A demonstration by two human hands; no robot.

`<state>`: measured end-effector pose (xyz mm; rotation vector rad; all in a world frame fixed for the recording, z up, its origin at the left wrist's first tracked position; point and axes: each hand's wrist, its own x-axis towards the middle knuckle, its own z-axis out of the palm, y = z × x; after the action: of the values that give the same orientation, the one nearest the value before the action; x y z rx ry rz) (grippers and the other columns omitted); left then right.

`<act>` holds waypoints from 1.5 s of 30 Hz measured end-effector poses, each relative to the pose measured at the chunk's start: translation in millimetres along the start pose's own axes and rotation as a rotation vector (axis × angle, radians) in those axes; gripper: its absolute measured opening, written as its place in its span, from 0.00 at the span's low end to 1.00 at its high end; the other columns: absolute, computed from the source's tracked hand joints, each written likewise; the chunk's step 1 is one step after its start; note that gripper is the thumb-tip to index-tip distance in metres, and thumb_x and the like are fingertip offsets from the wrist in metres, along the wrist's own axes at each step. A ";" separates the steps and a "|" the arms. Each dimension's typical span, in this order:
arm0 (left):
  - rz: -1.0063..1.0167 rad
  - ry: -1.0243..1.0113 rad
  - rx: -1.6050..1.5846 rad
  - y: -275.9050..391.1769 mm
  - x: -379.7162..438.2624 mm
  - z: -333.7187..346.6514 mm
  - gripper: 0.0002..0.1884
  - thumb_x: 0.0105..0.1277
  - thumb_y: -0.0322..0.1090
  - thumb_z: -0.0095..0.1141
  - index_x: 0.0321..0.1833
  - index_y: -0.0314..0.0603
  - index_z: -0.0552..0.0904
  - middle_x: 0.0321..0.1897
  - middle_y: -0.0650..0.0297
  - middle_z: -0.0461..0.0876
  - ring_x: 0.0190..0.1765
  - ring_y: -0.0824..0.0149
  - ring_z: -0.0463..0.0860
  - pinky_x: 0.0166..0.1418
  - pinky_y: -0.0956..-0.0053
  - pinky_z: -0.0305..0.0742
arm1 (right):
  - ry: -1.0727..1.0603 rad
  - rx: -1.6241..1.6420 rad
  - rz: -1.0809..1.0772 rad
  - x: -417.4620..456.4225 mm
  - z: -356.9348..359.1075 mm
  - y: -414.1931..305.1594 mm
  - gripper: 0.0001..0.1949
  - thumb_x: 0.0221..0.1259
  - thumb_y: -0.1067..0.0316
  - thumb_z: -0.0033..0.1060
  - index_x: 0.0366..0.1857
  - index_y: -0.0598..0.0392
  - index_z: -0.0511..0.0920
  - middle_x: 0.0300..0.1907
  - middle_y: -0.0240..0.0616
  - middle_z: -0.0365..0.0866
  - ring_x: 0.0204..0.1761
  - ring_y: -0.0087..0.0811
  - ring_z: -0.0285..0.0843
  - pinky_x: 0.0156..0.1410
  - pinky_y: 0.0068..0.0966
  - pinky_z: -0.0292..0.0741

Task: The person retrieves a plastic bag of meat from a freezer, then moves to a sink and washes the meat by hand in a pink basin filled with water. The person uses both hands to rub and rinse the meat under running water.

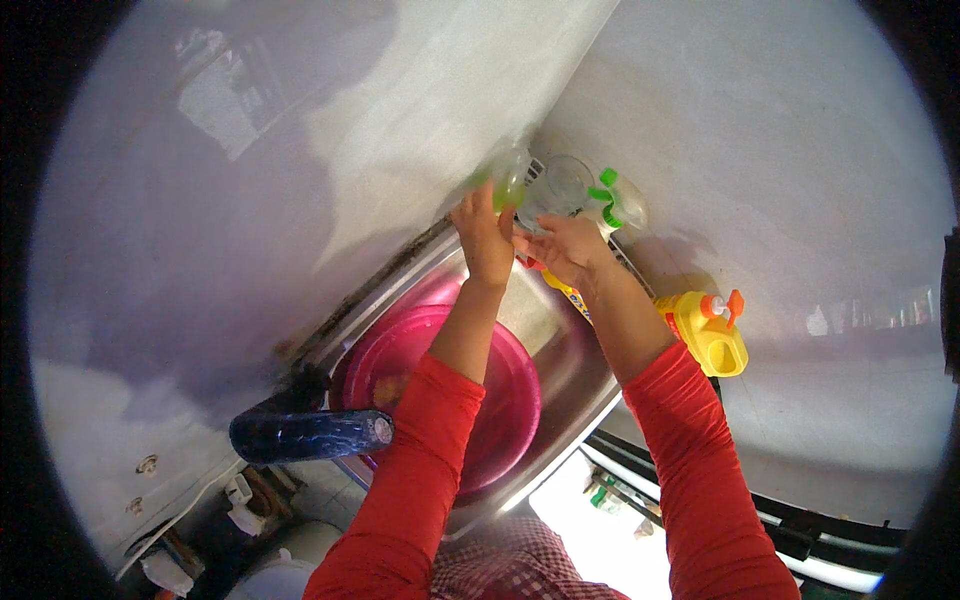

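My left hand point(486, 236) reaches to the far corner of a metal sink point(570, 352), its fingers up against a clear container with green in it point(510, 187); whether they grip it is unclear. Beside it my right hand point(566, 247) has its fingers spread and bent, just in front of a clear round container point(562, 187). A spray bottle with a green trigger head point(611, 199) stands right behind my right hand. Partly hidden under that hand lies a yellow bottle with a red cap point(566, 289). A pink plastic basin point(517, 390) sits in the sink below my forearms.
A yellow jug with an orange pump point(705, 330) stands right of the sink. A dark blue faucet point(311, 436) juts over the sink's left edge. Walls rise on both sides of the corner. A white cable point(176, 517) runs at the lower left.
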<state>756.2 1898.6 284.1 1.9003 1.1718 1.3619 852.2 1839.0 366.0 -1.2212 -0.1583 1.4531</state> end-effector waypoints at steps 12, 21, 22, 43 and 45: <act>0.093 -0.049 0.021 -19.1 1.7 2.8 0.26 0.52 0.25 0.61 0.56 0.37 0.71 0.46 0.51 0.75 0.51 0.48 0.71 0.55 0.56 0.64 | 0.035 -0.038 -0.036 -12.3 4.4 3.6 0.17 0.64 0.76 0.43 0.48 0.79 0.53 0.45 0.61 0.67 0.44 0.51 0.76 0.49 0.39 0.80; -0.011 -0.086 -0.048 -6.0 10.6 13.7 0.26 0.51 0.24 0.62 0.55 0.37 0.72 0.47 0.50 0.77 0.50 0.46 0.72 0.54 0.57 0.67 | 0.050 -0.066 -0.049 -7.3 -15.0 2.3 0.16 0.65 0.76 0.43 0.50 0.76 0.55 0.45 0.60 0.70 0.44 0.50 0.77 0.50 0.37 0.80; 0.023 -0.085 -0.046 -9.1 10.1 14.1 0.26 0.51 0.24 0.62 0.55 0.37 0.72 0.48 0.49 0.76 0.51 0.46 0.72 0.55 0.57 0.67 | 0.058 -0.021 -0.034 -5.5 -16.5 2.8 0.17 0.64 0.76 0.44 0.51 0.74 0.56 0.45 0.58 0.70 0.44 0.50 0.77 0.48 0.39 0.80; -0.367 -0.094 -0.444 -26.5 -32.1 3.4 0.24 0.61 0.24 0.55 0.61 0.36 0.66 0.56 0.53 0.69 0.60 0.60 0.69 0.60 0.68 0.68 | 0.092 -0.288 -0.204 -58.3 -26.0 2.8 0.16 0.65 0.71 0.49 0.49 0.75 0.64 0.41 0.50 0.74 0.41 0.38 0.79 0.49 0.29 0.80; -0.441 -0.098 -0.436 -28.8 -55.5 -9.2 0.23 0.61 0.24 0.54 0.60 0.36 0.68 0.56 0.54 0.70 0.60 0.61 0.70 0.61 0.69 0.67 | 0.191 -0.534 -0.330 -88.2 -20.9 13.8 0.17 0.66 0.68 0.50 0.49 0.73 0.65 0.41 0.47 0.75 0.40 0.34 0.79 0.48 0.27 0.80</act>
<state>731.0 1863.9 237.7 1.2945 1.0596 1.1487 839.1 1753.8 397.6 -1.6639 -0.6176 1.0260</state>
